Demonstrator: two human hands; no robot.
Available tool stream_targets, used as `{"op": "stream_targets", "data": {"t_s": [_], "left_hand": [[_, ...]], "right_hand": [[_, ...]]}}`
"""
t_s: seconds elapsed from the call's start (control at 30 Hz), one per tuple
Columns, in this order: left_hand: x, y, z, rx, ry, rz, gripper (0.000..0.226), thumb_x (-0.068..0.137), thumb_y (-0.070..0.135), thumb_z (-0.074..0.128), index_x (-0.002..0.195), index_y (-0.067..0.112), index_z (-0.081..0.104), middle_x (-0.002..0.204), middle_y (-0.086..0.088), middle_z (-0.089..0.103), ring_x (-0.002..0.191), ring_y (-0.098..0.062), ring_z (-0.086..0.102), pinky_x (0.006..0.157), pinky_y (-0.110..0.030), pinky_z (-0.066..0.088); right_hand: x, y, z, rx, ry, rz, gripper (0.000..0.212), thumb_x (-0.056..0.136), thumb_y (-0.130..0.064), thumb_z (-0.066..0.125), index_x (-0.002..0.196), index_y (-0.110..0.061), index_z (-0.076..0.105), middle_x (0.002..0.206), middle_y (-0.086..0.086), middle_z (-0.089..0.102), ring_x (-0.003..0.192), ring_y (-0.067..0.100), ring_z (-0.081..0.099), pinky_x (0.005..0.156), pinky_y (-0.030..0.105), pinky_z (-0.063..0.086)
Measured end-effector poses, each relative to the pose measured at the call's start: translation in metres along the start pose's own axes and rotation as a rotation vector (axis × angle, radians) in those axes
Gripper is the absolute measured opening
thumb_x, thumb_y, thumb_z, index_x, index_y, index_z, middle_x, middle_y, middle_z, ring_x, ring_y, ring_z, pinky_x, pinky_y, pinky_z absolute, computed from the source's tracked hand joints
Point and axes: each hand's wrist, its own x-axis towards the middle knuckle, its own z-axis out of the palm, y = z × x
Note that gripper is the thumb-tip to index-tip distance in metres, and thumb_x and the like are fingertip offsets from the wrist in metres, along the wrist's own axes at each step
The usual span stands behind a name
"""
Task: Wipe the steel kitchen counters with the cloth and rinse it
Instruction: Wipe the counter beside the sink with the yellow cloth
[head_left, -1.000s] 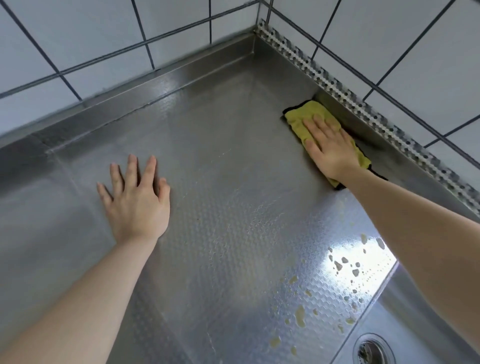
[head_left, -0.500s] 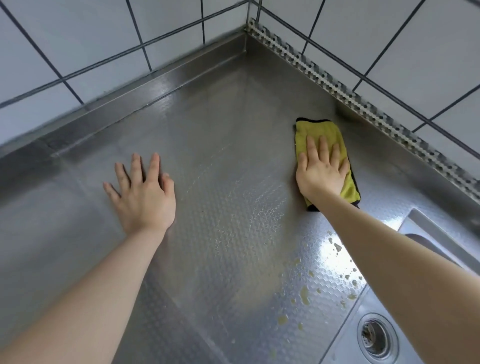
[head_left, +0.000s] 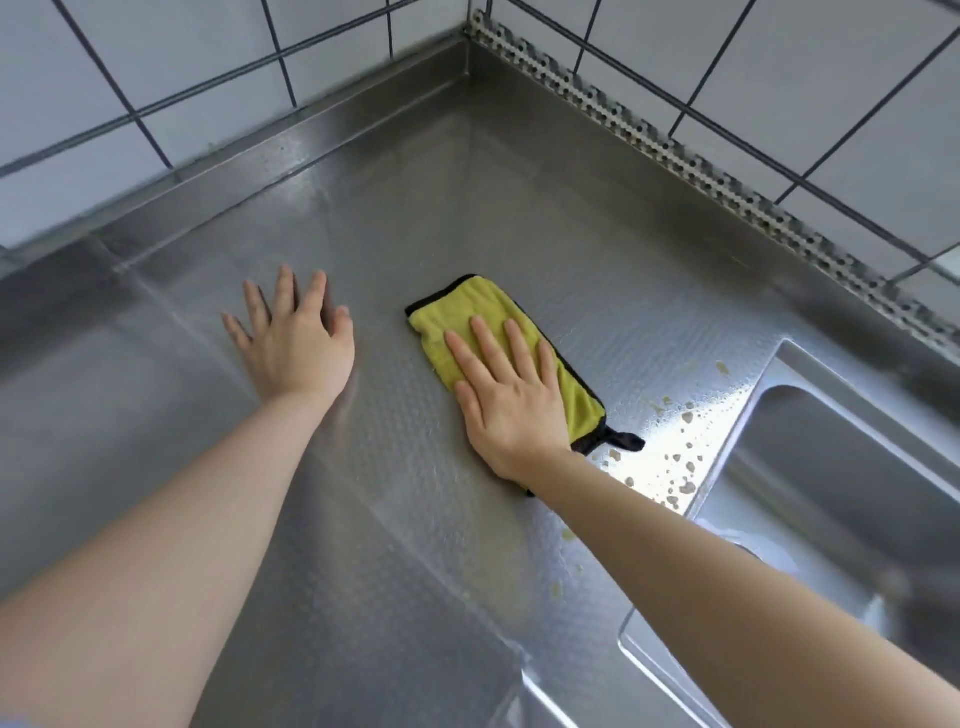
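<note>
A folded yellow cloth with black edging and a black loop lies flat on the embossed steel counter, near its middle. My right hand presses palm-down on the cloth's near half, fingers spread and flat. My left hand rests flat on the bare counter just left of the cloth, fingers apart, holding nothing. Yellowish droplets dot the counter to the right of the cloth, beside the sink.
A steel sink basin sits sunk into the counter at the right. White tiled walls meet at the far corner, with a raised steel backsplash on the left and a perforated metal strip along the right wall.
My right hand has slid the cloth from the right wall edge toward the counter's middle, closer to my left hand. The left hand has stayed flat in place.
</note>
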Motion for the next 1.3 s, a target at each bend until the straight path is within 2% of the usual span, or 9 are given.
{"op": "stream_targets", "data": {"t_s": [0.13,0.23,0.3,0.5,0.63,0.77,0.97,1.17,1.3], "left_hand": [[-0.02,-0.009,0.003,0.067,-0.008,0.092,0.054,0.096,0.046,0.035,0.148,0.033,0.033,0.16,-0.001,0.022,0.148,-0.031,0.009,0.119,-0.053,0.005],[-0.036,-0.008,0.006,0.088,-0.026,0.107,0.057,0.094,0.052,0.033,0.149,0.034,0.03,0.161,0.0,0.019,0.149,-0.03,0.008,0.118,-0.052,0.004],[-0.046,-0.005,0.007,0.099,-0.027,0.098,0.059,0.095,0.052,0.032,0.15,0.034,0.028,0.162,0.0,0.018,0.149,-0.03,0.006,0.118,-0.053,0.003],[-0.056,-0.003,0.014,0.171,0.004,0.088,0.061,0.094,0.053,0.022,0.152,0.034,0.023,0.162,0.001,0.018,0.149,-0.031,0.008,0.118,-0.053,0.006],[-0.055,-0.004,0.016,0.174,0.011,0.093,0.06,0.094,0.054,0.02,0.151,0.035,0.023,0.161,0.001,0.019,0.148,-0.031,0.009,0.118,-0.054,0.007],[-0.054,-0.004,0.016,0.169,0.013,0.081,0.057,0.095,0.052,0.023,0.15,0.037,0.024,0.161,0.002,0.019,0.149,-0.031,0.009,0.117,-0.054,0.008],[-0.047,-0.007,0.006,0.108,-0.087,0.082,0.056,0.096,0.054,0.03,0.15,0.041,0.023,0.162,0.009,0.013,0.15,-0.024,0.004,0.118,-0.05,0.004],[-0.036,-0.018,-0.011,0.018,-0.271,0.123,0.057,0.096,0.052,0.038,0.15,0.043,0.021,0.163,0.01,0.004,0.15,-0.021,-0.005,0.119,-0.048,-0.001],[-0.042,-0.019,-0.012,0.052,-0.252,0.149,0.057,0.097,0.054,0.035,0.151,0.043,0.019,0.163,0.009,0.004,0.15,-0.022,-0.004,0.119,-0.047,-0.001]], "right_hand": [[-0.037,-0.007,0.006,-0.017,-0.014,-0.12,0.052,0.102,-0.047,0.016,0.154,-0.04,0.008,0.164,-0.009,0.007,0.152,0.026,-0.001,0.121,0.051,-0.002],[-0.052,0.012,0.005,-0.039,-0.061,-0.275,0.052,0.103,-0.046,0.015,0.154,-0.042,0.006,0.164,-0.01,0.007,0.152,0.022,-0.001,0.121,0.048,-0.004],[-0.043,0.031,-0.001,-0.061,-0.057,-0.299,0.052,0.103,-0.044,0.017,0.153,-0.043,0.008,0.164,-0.012,0.008,0.152,0.018,0.001,0.122,0.046,-0.002],[0.004,0.081,-0.011,-0.008,0.045,0.079,0.051,0.102,-0.046,0.014,0.153,-0.045,0.009,0.164,-0.012,0.007,0.151,0.017,0.001,0.122,0.045,-0.001],[-0.003,0.06,-0.003,-0.001,0.04,0.115,0.054,0.1,-0.049,0.01,0.154,-0.041,0.005,0.164,-0.008,0.004,0.151,0.024,-0.003,0.121,0.051,-0.002],[-0.037,0.028,0.002,-0.029,-0.004,-0.068,0.057,0.1,-0.05,0.008,0.155,-0.037,0.005,0.165,-0.005,0.005,0.151,0.029,-0.002,0.12,0.054,-0.002],[-0.076,-0.007,0.009,-0.05,-0.058,-0.282,0.054,0.102,-0.047,0.015,0.155,-0.037,0.009,0.164,-0.006,0.009,0.151,0.031,0.002,0.119,0.057,0.001],[-0.083,-0.021,0.009,-0.112,-0.131,-0.556,0.053,0.103,-0.046,0.018,0.154,-0.04,0.005,0.164,-0.009,0.003,0.151,0.031,-0.005,0.118,0.057,-0.006],[-0.103,-0.015,0.008,-0.108,-0.153,-0.666,0.052,0.104,-0.044,0.019,0.154,-0.04,0.005,0.164,-0.01,0.003,0.151,0.029,-0.008,0.118,0.057,-0.004]]}}
